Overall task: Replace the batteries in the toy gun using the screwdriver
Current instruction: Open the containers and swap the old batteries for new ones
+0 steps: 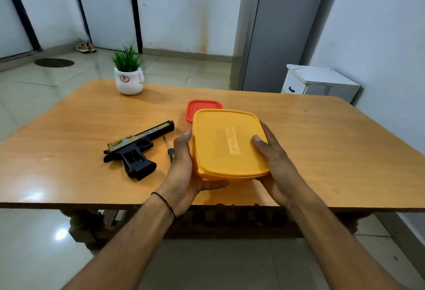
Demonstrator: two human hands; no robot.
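Fingers [181, 142] of left hand [184, 174] and right hand [276, 167] clasp the yellow box [227, 144]; screwdriver [168, 148] and toy gun [133, 151] lie just left, nearest the left hand.

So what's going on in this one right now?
A person holds a yellow container, lid on, between the left hand and right hand over the wooden table. The toy gun and screwdriver lie untouched on the table to its left. A red-lidded container sits behind it.
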